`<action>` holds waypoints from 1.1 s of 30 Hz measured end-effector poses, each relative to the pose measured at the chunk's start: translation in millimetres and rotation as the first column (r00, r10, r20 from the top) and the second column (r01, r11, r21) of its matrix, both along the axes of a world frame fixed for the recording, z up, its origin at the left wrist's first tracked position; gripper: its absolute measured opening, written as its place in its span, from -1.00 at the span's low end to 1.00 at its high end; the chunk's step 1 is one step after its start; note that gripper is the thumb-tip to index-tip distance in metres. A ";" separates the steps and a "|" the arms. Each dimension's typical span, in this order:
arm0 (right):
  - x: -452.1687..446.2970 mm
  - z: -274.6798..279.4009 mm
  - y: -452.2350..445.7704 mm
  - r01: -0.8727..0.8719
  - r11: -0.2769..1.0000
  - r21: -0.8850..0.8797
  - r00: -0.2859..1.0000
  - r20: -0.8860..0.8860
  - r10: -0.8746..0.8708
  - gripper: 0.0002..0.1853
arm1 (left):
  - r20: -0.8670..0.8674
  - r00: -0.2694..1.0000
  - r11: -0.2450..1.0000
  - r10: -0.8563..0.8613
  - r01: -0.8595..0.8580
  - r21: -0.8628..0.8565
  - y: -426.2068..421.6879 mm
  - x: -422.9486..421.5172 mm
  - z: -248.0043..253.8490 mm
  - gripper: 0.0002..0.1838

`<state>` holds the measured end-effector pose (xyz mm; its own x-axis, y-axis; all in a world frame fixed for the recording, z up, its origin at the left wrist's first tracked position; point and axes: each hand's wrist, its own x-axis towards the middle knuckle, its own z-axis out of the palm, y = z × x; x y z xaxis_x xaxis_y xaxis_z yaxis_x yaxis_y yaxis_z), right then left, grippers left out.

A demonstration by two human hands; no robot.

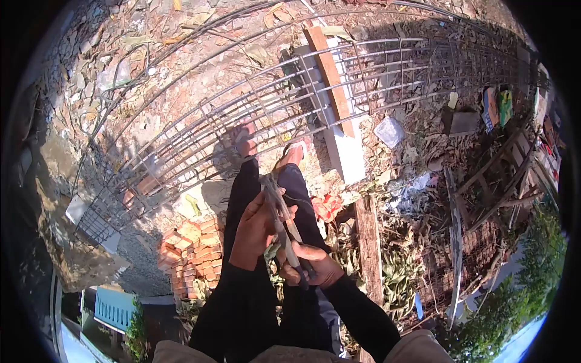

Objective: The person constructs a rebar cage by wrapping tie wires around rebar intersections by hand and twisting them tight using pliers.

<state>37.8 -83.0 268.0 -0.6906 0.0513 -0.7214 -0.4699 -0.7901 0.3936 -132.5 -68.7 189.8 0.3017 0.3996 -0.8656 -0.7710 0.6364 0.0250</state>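
Both of my hands are on a worn, grey pair of long-handled pincers, held in front of my legs. My left hand closes around the upper part, fingers wrapped over the bars. Lower down, my right hand grips the ends of the bars. Its thumb lies along them and its fingers curl beneath. I cannot make out the jaws clearly. Beyond my feet, a long steel rebar cage stretches from the lower left to the upper right, apart from my hands.
A brown wooden plank crosses the cage above a white block. Stacked bricks stand at left. A red plastic bag, a wooden beam and dry leaves lie at right. Loose rods curve across the ground.
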 end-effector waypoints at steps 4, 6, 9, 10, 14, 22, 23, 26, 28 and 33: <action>23.3 -4.9 -27.7 0.188 0.978 -0.086 0.971 -0.136 -0.198 -0.50 | 0.040 0.982 0.981 -0.183 0.179 0.076 6.7 13.9 -3.9 -0.62; 39.3 -4.9 -44.5 0.131 0.990 -0.057 0.989 -0.064 -0.135 -0.43 | 0.093 0.953 0.956 -0.287 0.280 0.083 8.3 24.1 -3.3 -0.63; 63.8 -1.8 -30.4 0.207 0.975 -0.082 0.944 -0.246 -0.221 -0.29 | 0.005 0.858 0.843 -0.514 0.505 0.185 13.1 44.3 -11.9 -0.72; 65.8 5.8 -25.8 0.210 0.972 -0.106 0.953 -0.198 -0.228 -0.22 | -0.054 0.797 0.777 -0.601 0.599 0.192 16.7 52.6 -14.7 -0.75; 94.4 -12.1 -74.8 0.377 0.908 -0.181 0.917 -0.065 -0.394 0.00 | -0.850 0.247 0.190 -0.466 0.966 0.176 14.8 90.0 -50.7 -0.81; 235.2 -169.3 -80.2 -0.346 0.938 -0.008 0.730 0.627 0.274 -0.46 | -0.366 0.683 0.772 -0.632 0.599 -0.215 -12.2 53.2 -92.0 -0.81; 253.0 -198.4 -86.3 -0.621 0.782 0.052 0.530 0.762 0.371 -0.40 | -0.364 0.653 0.745 -0.664 0.619 -0.249 -6.4 53.2 -84.3 -0.81; 273.8 -243.2 -77.8 -0.954 0.299 -0.035 0.064 0.947 0.314 -0.28 | -0.368 0.650 0.744 -0.665 0.617 -0.256 2.0 51.7 -67.5 -0.77; 273.1 -265.5 -83.1 -0.981 0.132 -0.139 -0.126 0.987 0.104 -0.29 | -0.375 0.735 0.823 -0.565 0.530 -0.204 -10.5 50.2 -72.2 -0.79; 266.2 -299.0 -79.9 -0.929 0.214 -0.301 -0.307 0.952 0.005 -0.33 | -0.411 0.761 0.865 -0.502 0.427 -0.265 -17.8 74.6 -62.0 -0.84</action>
<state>304.0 -162.9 -30.9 0.3119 0.7123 -0.6287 0.7979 -0.5557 -0.2338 -57.8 -86.5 127.8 -0.0225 0.1715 -0.9849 -0.3031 0.9376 0.1701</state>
